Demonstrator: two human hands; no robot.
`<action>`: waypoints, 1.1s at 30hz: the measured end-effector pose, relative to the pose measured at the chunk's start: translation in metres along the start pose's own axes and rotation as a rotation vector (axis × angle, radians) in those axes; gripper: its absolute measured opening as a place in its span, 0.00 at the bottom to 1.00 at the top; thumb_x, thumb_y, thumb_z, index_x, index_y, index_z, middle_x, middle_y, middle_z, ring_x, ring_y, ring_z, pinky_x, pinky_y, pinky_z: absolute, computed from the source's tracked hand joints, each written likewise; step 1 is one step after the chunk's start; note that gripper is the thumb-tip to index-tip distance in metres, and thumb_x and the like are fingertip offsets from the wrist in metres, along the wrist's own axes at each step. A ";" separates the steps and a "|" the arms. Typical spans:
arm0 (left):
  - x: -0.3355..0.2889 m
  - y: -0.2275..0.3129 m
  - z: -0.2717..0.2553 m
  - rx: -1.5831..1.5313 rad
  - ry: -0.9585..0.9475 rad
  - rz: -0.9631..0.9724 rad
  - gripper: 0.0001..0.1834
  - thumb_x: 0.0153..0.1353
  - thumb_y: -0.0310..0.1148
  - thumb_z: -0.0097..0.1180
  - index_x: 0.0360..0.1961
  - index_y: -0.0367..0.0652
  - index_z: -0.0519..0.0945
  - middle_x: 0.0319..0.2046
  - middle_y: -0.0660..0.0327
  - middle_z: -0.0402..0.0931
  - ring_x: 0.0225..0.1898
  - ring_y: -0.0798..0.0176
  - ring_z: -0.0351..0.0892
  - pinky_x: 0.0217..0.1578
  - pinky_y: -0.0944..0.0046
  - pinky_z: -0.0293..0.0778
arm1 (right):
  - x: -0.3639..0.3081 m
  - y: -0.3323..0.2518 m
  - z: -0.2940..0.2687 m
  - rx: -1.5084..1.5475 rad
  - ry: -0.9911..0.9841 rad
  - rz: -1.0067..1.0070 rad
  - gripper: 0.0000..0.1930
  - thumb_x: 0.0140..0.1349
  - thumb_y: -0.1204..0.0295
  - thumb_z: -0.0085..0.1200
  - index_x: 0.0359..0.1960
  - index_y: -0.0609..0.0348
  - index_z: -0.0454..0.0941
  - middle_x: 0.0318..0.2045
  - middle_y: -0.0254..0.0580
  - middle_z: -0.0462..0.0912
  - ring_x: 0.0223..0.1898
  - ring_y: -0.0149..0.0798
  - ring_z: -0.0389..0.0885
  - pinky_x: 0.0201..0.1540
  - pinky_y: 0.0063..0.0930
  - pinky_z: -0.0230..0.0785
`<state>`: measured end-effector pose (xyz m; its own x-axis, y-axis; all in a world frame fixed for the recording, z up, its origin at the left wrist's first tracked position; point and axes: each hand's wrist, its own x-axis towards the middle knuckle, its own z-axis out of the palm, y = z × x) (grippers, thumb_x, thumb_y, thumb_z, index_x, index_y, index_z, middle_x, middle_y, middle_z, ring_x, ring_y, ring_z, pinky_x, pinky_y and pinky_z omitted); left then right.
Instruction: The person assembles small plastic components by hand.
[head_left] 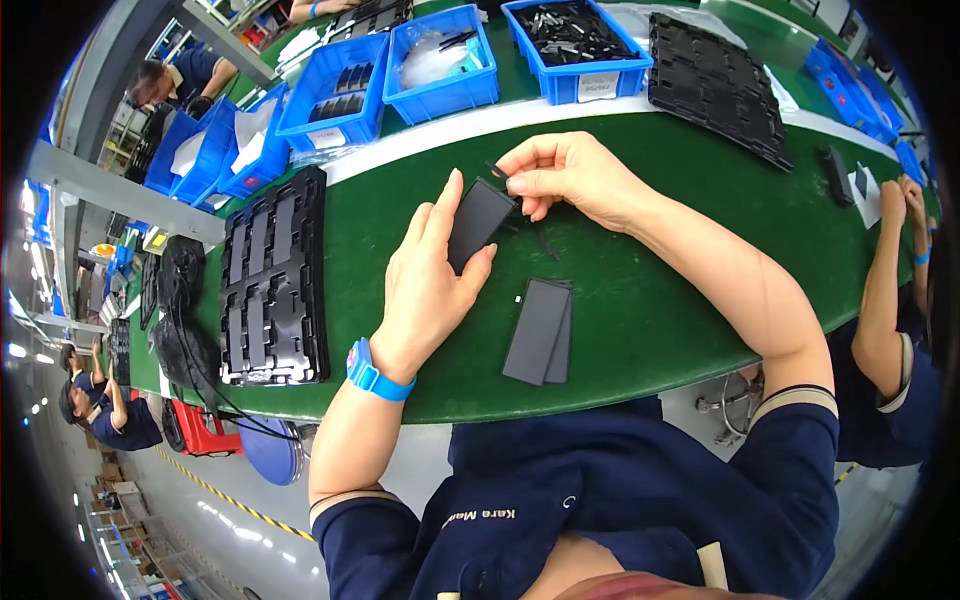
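My left hand grips a flat black rectangular case, tilted above the green table, with the thumb along one side and the fingers along the other. At the case's far right corner, my right hand pinches a small black strip between thumb and fingertips. Another thin black strip lies on the table just below the right hand. Closer to me, two flat dark grey rectangular pieces lie overlapping, the upper one turned slightly against the lower.
Left of my hands stands a stack of black moulded trays with flat pieces in its slots. Blue bins line the far side, one bin full of small black parts. Another black tray leans at far right. Co-workers sit on both sides.
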<state>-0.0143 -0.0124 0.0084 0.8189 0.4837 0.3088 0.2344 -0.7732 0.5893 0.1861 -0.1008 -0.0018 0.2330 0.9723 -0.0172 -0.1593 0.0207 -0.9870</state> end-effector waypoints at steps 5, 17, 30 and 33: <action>0.000 0.006 -0.001 -0.053 -0.023 -0.040 0.42 0.51 0.24 0.62 0.68 0.44 0.60 0.40 0.51 0.73 0.38 0.54 0.76 0.39 0.60 0.74 | -0.004 -0.004 0.002 -0.064 -0.006 -0.003 0.12 0.59 0.74 0.59 0.42 0.67 0.78 0.30 0.39 0.82 0.25 0.27 0.79 0.31 0.20 0.74; 0.000 0.003 -0.002 0.033 -0.018 0.003 0.36 0.52 0.26 0.63 0.64 0.42 0.66 0.38 0.51 0.73 0.36 0.52 0.77 0.37 0.60 0.74 | -0.005 -0.004 0.004 -0.373 0.156 -0.104 0.09 0.62 0.72 0.58 0.39 0.65 0.81 0.28 0.37 0.82 0.26 0.24 0.78 0.30 0.19 0.75; -0.001 0.002 -0.001 0.052 0.096 0.080 0.36 0.46 0.23 0.66 0.60 0.42 0.71 0.34 0.54 0.73 0.33 0.54 0.76 0.35 0.61 0.75 | -0.007 -0.003 0.012 0.063 0.056 -0.034 0.14 0.61 0.75 0.57 0.46 0.70 0.76 0.34 0.43 0.81 0.31 0.30 0.80 0.35 0.23 0.78; -0.001 0.002 -0.001 0.033 0.092 0.060 0.35 0.46 0.23 0.66 0.60 0.42 0.71 0.35 0.54 0.73 0.33 0.54 0.77 0.36 0.61 0.75 | -0.005 -0.001 0.009 0.139 0.028 0.018 0.15 0.60 0.74 0.59 0.48 0.67 0.76 0.35 0.38 0.80 0.31 0.26 0.79 0.37 0.22 0.76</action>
<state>-0.0152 -0.0141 0.0098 0.7809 0.4707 0.4107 0.2049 -0.8140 0.5435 0.1762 -0.1039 0.0005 0.2553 0.9660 -0.0406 -0.2944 0.0377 -0.9549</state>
